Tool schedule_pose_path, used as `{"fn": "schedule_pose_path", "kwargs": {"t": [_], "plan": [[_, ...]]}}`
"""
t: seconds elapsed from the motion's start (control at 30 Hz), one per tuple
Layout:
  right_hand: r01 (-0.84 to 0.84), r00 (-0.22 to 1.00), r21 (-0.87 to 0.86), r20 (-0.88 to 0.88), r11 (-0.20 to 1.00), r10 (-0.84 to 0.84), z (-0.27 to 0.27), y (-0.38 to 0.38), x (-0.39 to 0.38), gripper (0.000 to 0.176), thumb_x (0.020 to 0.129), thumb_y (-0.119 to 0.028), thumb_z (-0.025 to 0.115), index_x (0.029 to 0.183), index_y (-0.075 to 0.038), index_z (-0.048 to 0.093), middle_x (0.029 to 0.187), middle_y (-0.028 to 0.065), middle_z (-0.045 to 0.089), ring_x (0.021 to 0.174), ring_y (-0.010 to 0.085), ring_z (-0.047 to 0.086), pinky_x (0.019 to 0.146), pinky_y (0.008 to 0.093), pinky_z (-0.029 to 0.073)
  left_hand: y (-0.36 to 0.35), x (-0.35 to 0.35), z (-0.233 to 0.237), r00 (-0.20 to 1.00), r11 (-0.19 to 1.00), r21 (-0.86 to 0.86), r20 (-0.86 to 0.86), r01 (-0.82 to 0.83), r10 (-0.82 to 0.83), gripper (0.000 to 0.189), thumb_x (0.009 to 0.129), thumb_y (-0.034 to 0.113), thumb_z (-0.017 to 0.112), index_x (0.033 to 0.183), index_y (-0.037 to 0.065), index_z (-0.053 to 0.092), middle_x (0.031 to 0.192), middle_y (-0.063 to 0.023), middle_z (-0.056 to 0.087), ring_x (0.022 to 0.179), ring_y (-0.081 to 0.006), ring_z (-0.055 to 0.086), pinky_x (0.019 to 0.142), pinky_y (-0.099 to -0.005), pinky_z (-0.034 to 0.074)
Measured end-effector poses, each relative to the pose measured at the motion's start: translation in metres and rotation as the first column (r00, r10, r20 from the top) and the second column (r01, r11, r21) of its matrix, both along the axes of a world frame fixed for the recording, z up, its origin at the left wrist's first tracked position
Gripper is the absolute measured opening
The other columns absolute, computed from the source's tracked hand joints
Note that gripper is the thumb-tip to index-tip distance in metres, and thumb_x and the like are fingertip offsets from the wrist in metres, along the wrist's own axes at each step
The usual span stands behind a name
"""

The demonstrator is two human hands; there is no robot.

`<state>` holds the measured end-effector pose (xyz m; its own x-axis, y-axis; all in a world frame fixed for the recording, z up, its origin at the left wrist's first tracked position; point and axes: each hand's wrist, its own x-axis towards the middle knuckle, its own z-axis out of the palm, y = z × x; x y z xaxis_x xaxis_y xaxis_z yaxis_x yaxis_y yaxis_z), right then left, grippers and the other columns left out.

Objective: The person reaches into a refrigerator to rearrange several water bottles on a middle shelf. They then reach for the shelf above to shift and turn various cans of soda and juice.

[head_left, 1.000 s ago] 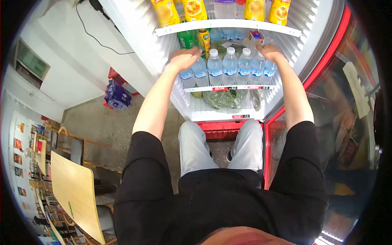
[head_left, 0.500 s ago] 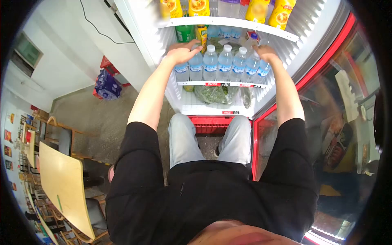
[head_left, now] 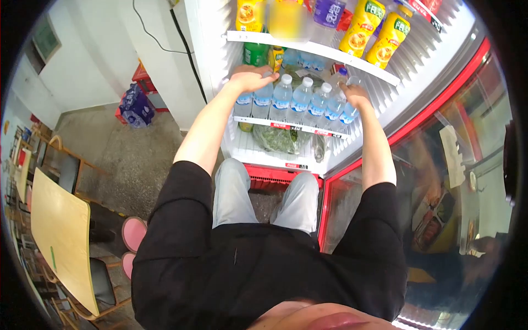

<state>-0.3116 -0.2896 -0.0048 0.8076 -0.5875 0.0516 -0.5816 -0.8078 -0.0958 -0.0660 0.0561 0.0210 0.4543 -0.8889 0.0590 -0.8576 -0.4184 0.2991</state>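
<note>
My left hand (head_left: 252, 78) lies over the tops of the leftmost water bottles (head_left: 262, 100), palm down, its fingers apart and pointing right. At the right end of the same row, my right hand (head_left: 356, 94) rests against the upper part of the last bottle (head_left: 348, 114); its visible fingers are open and partly hidden. Between the hands stand several upright water bottles (head_left: 301, 99) with white caps and blue labels. Just behind the left fingertips is a small yellow package (head_left: 276, 58), with a green bottle (head_left: 254, 53) beside it.
Yellow drink bottles (head_left: 360, 27) and a purple-labelled bottle (head_left: 328, 14) fill the upper shelf (head_left: 313, 45). Bagged greens (head_left: 278, 138) lie below the water. The open glass door (head_left: 440, 181) is at right. At left are a wooden table (head_left: 60, 236) and a purple pack (head_left: 136, 106).
The view has shifted and tilted, so the fridge shelves appear slanted and more of the upper shelf shows. Both hands remain at the two ends of the bottle row.
</note>
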Motion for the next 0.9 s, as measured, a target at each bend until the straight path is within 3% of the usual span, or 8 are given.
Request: {"fn": "schedule_pose_path", "kwargs": {"t": [0.17, 0.27, 0.3, 0.4, 0.43, 0.67, 0.8, 0.9], "plan": [[0.017, 0.999, 0.087, 0.041, 0.996, -0.021, 0.010, 0.007, -0.001, 0.063, 0.102, -0.056, 0.039, 0.114, -0.003, 0.073, 0.096, 0.0226, 0.074, 0.106, 0.0369, 0.069, 0.095, 0.0473, 0.048, 0.001, 0.004, 0.000, 1.000, 0.999, -0.019, 0.004, -0.027, 0.027, 0.076, 0.097, 0.076, 0.035, 0.144, 0.020, 0.055, 0.121, -0.0217, 0.071, 0.117, -0.0392, 0.065, 0.101, -0.0452, 0.049], [0.052, 0.993, 0.209, 0.093, 0.976, -0.073, 0.027, 0.029, -0.009, 0.059, 0.103, -0.052, 0.041, 0.116, -0.003, 0.072, 0.100, 0.0222, 0.074, 0.104, 0.0355, 0.070, 0.092, 0.0466, 0.051, 0.004, 0.004, 0.001, 0.998, 0.999, -0.031, 0.061, -0.023, 0.025, 0.076, 0.097, 0.075, 0.035, 0.143, 0.019, 0.057, 0.123, -0.0222, 0.070, 0.118, -0.0394, 0.065, 0.102, -0.0451, 0.048], [-0.102, 0.984, 0.070, 0.152, 0.992, 0.091, 0.013, 0.018, -0.007, 0.053, 0.103, -0.048, 0.044, 0.117, -0.006, 0.073, 0.107, 0.0213, 0.074, 0.103, 0.0350, 0.070, 0.090, 0.0458, 0.054, 0.004, 0.005, 0.002, 0.997, 0.999, -0.040, 0.075, -0.022, 0.025, 0.076, 0.097, 0.075, 0.035, 0.142, 0.018, 0.058, 0.123, -0.0226, 0.070, 0.118, -0.0396, 0.064, 0.102, -0.0452, 0.048], [-0.047, 0.987, 0.199, 0.159, 0.979, 0.015, 0.016, 0.018, -0.008, 0.057, 0.099, -0.055, 0.042, 0.115, -0.011, 0.074, 0.102, 0.0187, 0.075, 0.098, 0.0358, 0.072, 0.093, 0.0465, 0.051, 0.006, 0.005, -0.009, 0.995, 0.998, -0.053, 0.096, -0.023, 0.028, 0.077, 0.097, 0.075, 0.036, 0.140, 0.016, 0.059, 0.126, -0.0239, 0.068, 0.120, -0.0405, 0.063, 0.103, -0.0455, 0.048], [-0.139, 0.967, -0.062, 0.207, 0.988, 0.149, -0.003, -0.003, -0.005, 0.055, 0.099, -0.055, 0.044, 0.114, -0.011, 0.075, 0.107, 0.0218, 0.074, 0.102, 0.0379, 0.071, 0.094, 0.0487, 0.052, 0.003, 0.008, -0.013, 0.994, 0.998, -0.059, 0.106, -0.026, 0.032, 0.077, 0.097, 0.075, 0.036, 0.139, 0.016, 0.060, 0.127, -0.0243, 0.068, 0.120, -0.0408, 0.063, 0.104, -0.0455, 0.047], [0.309, 0.889, -0.142, 0.395, 0.941, -0.232, 0.026, 0.065, -0.011, 0.050, 0.099, -0.052, 0.049, 0.101, -0.010, 0.077, 0.099, 0.0202, 0.075, 0.103, 0.0429, 0.070, 0.088, 0.0559, 0.055, 0.002, 0.007, -0.011, 0.996, 0.990, -0.140, 0.080, -0.027, 0.038, 0.075, 0.097, 0.075, 0.037, 0.140, 0.017, 0.058, 0.116, -0.0243, 0.071, 0.114, -0.0420, 0.065, 0.099, -0.0471, 0.049], [0.352, 0.768, -0.530, 0.635, 0.772, 0.085, 0.024, 0.082, -0.013, 0.035, 0.095, -0.036, 0.059, 0.080, -0.008, 0.074, 0.078, 0.0119, 0.075, 0.090, 0.0349, 0.069, 0.080, 0.0498, 0.052, 0.006, 0.004, -0.003, 0.990, 0.996, -0.084, 0.133, -0.036, 0.046, 0.072, 0.098, 0.074, 0.037, 0.140, 0.019, 0.058, 0.110, -0.0228, 0.072, 0.109, -0.0397, 0.067, 0.095, -0.0464, 0.051], [0.340, 0.744, -0.521, 0.659, 0.783, 0.116, 0.018, 0.089, -0.011, 0.030, 0.095, -0.033, 0.061, 0.086, -0.008, 0.075, 0.086, 0.0115, 0.076, 0.095, 0.0315, 0.068, 0.082, 0.0488, 0.050, 0.007, 0.004, -0.004, 0.992, 0.996, -0.081, 0.122, -0.030, 0.040, 0.071, 0.099, 0.072, 0.037, 0.138, 0.018, 0.060, 0.107, -0.0218, 0.073, 0.107, -0.0382, 0.068, 0.095, -0.0462, 0.051]]}}
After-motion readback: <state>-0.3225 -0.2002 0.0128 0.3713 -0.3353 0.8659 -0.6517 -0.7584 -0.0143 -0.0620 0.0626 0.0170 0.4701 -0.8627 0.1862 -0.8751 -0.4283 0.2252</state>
